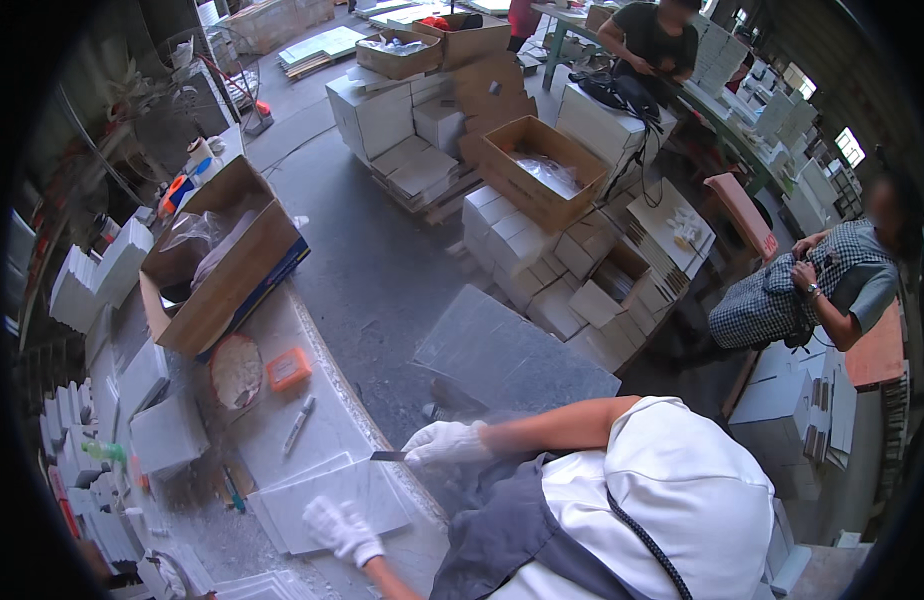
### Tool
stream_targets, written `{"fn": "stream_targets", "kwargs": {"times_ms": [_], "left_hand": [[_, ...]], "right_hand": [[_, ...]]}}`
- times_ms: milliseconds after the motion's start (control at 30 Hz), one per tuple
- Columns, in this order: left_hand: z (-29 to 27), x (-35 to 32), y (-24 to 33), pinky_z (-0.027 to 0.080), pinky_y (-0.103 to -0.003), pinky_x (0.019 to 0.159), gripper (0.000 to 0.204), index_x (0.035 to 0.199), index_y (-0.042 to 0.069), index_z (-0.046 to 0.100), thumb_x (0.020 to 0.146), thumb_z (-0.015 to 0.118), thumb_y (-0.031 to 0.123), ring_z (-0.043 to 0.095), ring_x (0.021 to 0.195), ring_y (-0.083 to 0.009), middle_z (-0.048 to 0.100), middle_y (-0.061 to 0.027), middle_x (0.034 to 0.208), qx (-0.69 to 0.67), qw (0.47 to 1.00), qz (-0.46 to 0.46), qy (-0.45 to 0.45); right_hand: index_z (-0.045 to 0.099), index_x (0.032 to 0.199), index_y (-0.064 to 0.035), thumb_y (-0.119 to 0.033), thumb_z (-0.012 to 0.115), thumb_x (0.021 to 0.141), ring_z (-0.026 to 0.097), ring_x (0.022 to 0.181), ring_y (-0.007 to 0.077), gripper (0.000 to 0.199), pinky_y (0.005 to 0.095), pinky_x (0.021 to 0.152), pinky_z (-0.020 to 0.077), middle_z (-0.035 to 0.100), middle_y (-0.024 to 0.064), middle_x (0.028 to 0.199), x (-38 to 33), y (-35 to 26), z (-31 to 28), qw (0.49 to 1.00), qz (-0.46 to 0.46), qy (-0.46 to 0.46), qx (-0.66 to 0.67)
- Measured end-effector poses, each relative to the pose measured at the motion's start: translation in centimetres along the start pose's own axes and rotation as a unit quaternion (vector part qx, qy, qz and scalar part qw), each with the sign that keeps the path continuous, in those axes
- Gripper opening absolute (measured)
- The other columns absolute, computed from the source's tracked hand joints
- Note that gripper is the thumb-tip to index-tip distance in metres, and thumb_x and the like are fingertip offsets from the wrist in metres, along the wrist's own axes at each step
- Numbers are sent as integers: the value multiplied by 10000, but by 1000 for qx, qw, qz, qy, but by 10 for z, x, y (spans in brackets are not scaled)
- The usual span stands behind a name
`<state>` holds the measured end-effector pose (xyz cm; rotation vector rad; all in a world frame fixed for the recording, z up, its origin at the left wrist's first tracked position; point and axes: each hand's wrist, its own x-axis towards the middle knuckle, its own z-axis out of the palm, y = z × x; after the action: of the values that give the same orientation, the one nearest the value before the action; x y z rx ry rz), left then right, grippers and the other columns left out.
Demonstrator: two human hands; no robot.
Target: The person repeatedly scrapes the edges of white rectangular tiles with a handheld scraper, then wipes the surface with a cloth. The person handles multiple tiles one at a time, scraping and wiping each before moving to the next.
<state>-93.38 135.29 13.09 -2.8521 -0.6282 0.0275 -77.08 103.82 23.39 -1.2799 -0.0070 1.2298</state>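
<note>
My left hand (344, 532), in a white glove, lies with its fingers spread on a thin pale grey slab (357, 503). More slabs of the same sort show under its edges. My right hand (444, 443), also in a white glove, is closed around a thin, flat, dark tool (388, 456), whose exact kind I cannot make out. The tool points left over the table's edge, near the slab's upper right corner. On the worktable (332, 400), a white marker pen (299, 425) lies beyond the slabs, near an orange box (288, 369).
An open cardboard box (222, 270) with plastic wrap stands at the table's far end. Stacked pale slabs (169, 433) crowd its left side. White cartons (512, 235) and an open carton (542, 172) stand across the aisle. Two people work nearby, one in a checked apron (772, 290).
</note>
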Motion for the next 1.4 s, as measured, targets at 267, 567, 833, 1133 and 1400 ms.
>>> {"fn": "stream_targets", "kwargs": {"times_ms": [267, 567, 833, 1133, 1400], "left_hand": [[-7, 1, -65, 262, -516, 1218, 535, 1472, 67, 488, 1073, 415, 417, 350, 1463, -361, 447, -186, 1536, -51, 968, -241, 50], [-13, -9, -1, 246, -498, 1217, 519, 1459, 56, 499, 1045, 481, 368, 353, 1459, -362, 410, -183, 1565, -112, 991, -53, 48], [-40, -29, -61, 399, -474, 1066, 316, 1233, 4, 599, 976, 603, 189, 526, 1212, -377, 581, -216, 1272, -287, 911, -241, 171], [-79, -62, 87, 368, -452, 1132, 364, 1180, 75, 691, 884, 632, 279, 522, 1297, -281, 641, -120, 1295, -207, 977, -25, 49], [-68, -91, 88, 383, -448, 1117, 377, 1154, 116, 656, 847, 642, 335, 523, 1273, -240, 613, -62, 1260, -178, 979, -58, 79]], "right_hand": [[709, 1188, -87, -329, 730, 921, 610, 802, 97, 360, 289, 705, 508, 665, -13, 895, 7, 14, -5, 997, -1, 43, 57], [703, 1222, -97, -305, 719, 936, 621, 889, 105, 355, 294, 792, 510, 684, -4, 961, 11, 0, 9, 997, 5, 65, -46], [646, 1319, -43, -310, 686, 968, 652, 880, 119, 443, 285, 777, 553, 706, 45, 1053, 43, 5, 17, 989, 35, 81, -115], [619, 1305, 20, -215, 642, 1006, 631, 813, 115, 381, 291, 712, 550, 675, 17, 919, 116, -12, 39, 934, -57, -92, -341], [625, 1337, -47, -123, 609, 959, 674, 802, 186, 386, 324, 715, 551, 707, 111, 966, 169, 7, 102, 802, -244, -193, -509]]}}
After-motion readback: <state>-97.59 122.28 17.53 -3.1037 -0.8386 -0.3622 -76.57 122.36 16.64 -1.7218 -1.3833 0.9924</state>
